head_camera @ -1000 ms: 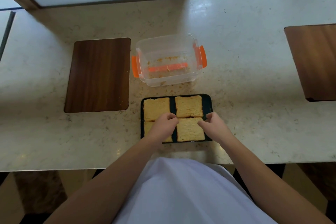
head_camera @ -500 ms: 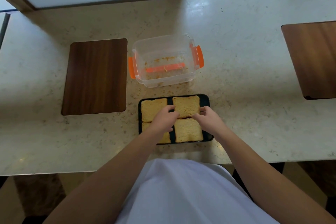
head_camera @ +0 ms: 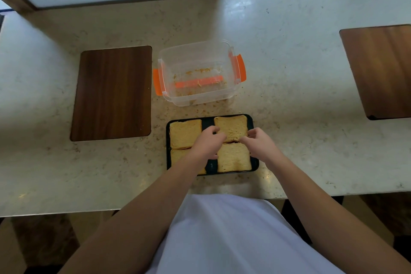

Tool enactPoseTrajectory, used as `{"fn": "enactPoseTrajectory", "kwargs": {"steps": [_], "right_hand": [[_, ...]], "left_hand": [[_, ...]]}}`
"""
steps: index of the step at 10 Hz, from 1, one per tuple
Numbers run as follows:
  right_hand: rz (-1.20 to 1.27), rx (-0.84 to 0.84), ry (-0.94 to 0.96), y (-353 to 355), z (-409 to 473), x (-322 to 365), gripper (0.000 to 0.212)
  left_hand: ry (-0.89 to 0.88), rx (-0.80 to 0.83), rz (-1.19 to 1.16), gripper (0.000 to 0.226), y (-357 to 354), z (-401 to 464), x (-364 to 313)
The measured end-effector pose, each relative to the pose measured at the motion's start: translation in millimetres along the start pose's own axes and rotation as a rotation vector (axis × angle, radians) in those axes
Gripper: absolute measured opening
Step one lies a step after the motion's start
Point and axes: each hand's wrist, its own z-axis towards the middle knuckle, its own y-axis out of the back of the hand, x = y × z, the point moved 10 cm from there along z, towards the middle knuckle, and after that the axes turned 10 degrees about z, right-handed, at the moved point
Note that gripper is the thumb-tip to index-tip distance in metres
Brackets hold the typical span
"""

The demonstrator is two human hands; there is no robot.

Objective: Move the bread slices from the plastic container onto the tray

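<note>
A black tray [head_camera: 255, 163] near the counter's front edge holds several bread slices in a two-by-two layout. The far left slice [head_camera: 185, 133] and near right slice [head_camera: 233, 158] lie flat. My left forearm partly hides the near left slice [head_camera: 176, 154]. My left hand [head_camera: 206, 142] pinches the near left corner of the far right slice [head_camera: 232, 127], and my right hand [head_camera: 260, 144] pinches its near right corner. Just beyond the tray stands the clear plastic container [head_camera: 231, 89] with orange clips, holding only crumbs.
A dark wooden board [head_camera: 113, 93] lies left of the container, and another board [head_camera: 382, 71] sits at the far right. Crumbs are scattered on the pale stone counter [head_camera: 289, 100] around the container. A window frame runs along the back edge.
Both hands have moved from the near right slice forward to the far right slice and closed on its near corners. That slice now sits closer to the tray's far edge.
</note>
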Motion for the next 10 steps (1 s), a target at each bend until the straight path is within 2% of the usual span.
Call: {"fn": "enactPoseTrajectory", "kwargs": {"steps": [1, 3, 4, 5, 6, 7, 9, 10], "right_hand": [[-0.046, -0.007, 0.005, 0, -3, 4, 0.059], [-0.198, -0.07, 0.105, -12, -15, 28, 0.06], [-0.286, -0.057, 0.149, -35, -21, 43, 0.062], [-0.403, -0.042, 0.168, -57, -28, 52, 0.065], [-0.547, -0.017, 0.144, -73, -35, 51, 0.064], [-0.645, -0.022, 0.185, -81, -49, 53, 0.065], [-0.759, -0.004, 0.177, -72, -86, 25, 0.046], [-0.753, -0.005, 0.207, -68, -97, 10, 0.056]], "left_hand": [[-0.026, -0.005, 0.04, 0.053, 4, -3, 2], [-0.366, -0.269, 0.444, 0.055, 40, -31, -25], [-0.454, -0.35, 0.596, 0.056, 53, -36, -33], [-0.485, -0.333, 0.764, 0.056, 56, -33, -27], [-0.46, -0.286, 0.856, 0.054, 56, -33, -9], [-0.424, -0.315, 0.921, 0.06, 55, -46, 8], [-0.337, -0.318, 1.027, 0.054, 29, -68, 42], [-0.292, -0.312, 1.009, 0.05, 13, -79, 58]]}}
